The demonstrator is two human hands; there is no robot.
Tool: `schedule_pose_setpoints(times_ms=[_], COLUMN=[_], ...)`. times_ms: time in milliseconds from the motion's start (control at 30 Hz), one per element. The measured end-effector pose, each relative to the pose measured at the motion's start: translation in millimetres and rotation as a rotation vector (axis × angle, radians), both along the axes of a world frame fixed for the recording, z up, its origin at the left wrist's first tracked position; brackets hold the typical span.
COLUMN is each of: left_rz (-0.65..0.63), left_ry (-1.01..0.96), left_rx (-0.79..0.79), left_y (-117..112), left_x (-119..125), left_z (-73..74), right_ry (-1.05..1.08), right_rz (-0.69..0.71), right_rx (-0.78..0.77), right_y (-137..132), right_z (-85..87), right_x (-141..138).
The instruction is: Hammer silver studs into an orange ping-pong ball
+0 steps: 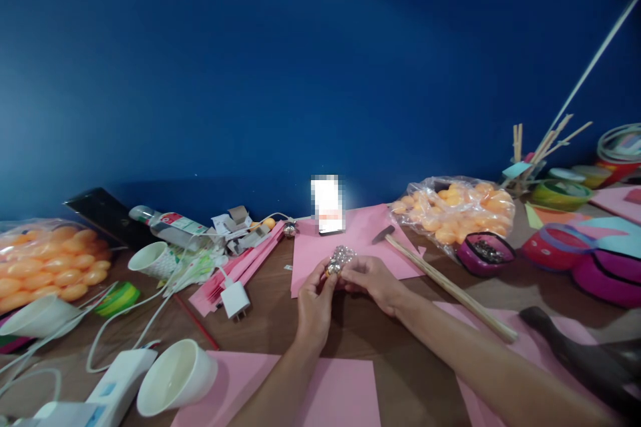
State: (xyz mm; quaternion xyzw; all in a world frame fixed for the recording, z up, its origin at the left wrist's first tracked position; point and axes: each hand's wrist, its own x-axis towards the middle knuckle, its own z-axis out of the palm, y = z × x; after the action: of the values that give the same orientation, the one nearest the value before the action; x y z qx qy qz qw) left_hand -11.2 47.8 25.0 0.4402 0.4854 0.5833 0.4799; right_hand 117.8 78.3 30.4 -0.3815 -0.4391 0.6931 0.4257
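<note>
Just above the table's middle, a small ball (pixel 342 256) covered in shiny silver studs is held between my two hands; a bit of orange shows at its left edge. My left hand (pixel 315 288) grips it from the left, thumb and fingers closed round its lower side. From the right, my right hand (pixel 374 282) has its bent fingers closed against the ball; their tips are partly hidden. Pink paper (pixel 310 253) lies behind the hands. A hammer (pixel 445 281) with a wooden handle rests to the right.
Bags of orange balls (pixel 458 210) stand right and left. A purple bowl (pixel 485 255) holds small metallic pieces. White cups (pixel 176 377), a power strip (pixel 123 380), a charger (pixel 235 299) and cables crowd the left. A blurred bright screen (pixel 328 203) stands at the blue wall.
</note>
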Motion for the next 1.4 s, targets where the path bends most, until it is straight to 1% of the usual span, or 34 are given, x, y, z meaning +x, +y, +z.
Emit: schedule_pose_setpoints(times_ms=[233,433,633,700,867,933,1100,1200,1400], left_rz=[-0.015,-0.012,-0.007,-0.005,-0.038,-0.028,-0.025,-0.045,-0.085], left_ry=[0.023,0.051,0.021,-0.02,-0.243,-0.259,-0.159,-0.212,-0.34], left_rx=[0.011,0.029,-0.014,-0.022,-0.045,-0.046,-0.058,-0.071,-0.093], left_y=[0.0,0.2,1.1,1.3,0.9,0.7,0.5,0.2,0.1], left_x=[-1.4,-1.1,-2.8,-3.1,-0.2,0.1,-2.7,-3.1,-3.0], left_z=[-2.2,-6.3,-7.9,-7.7,-8.0,-7.4,-5.0,-6.4,-7.3], right_ry=[-0.01,-0.022,-0.03,-0.02,0.008,0.008,-0.001,-0.005,-0.063], right_rz=[0.007,-0.007,-0.008,-0.019,-0.048,-0.05,-0.047,-0.04,-0.001], right_rx=[-0.001,-0.01,0.012,0.03,0.018,0.014,0.044,0.072,0.15], right_y=[0.8,0.0,1.5,1.8,1.6,1.5,2.2,1.4,-1.4], right_z=[-2.2,0.8,1.8,0.0,-1.9,-1.6,-6.0,-8.1,-5.7], right_x=[0.3,-0.6,-2.0,-2.5,-4.1,-4.6,-5.6,-6.0,-6.6])
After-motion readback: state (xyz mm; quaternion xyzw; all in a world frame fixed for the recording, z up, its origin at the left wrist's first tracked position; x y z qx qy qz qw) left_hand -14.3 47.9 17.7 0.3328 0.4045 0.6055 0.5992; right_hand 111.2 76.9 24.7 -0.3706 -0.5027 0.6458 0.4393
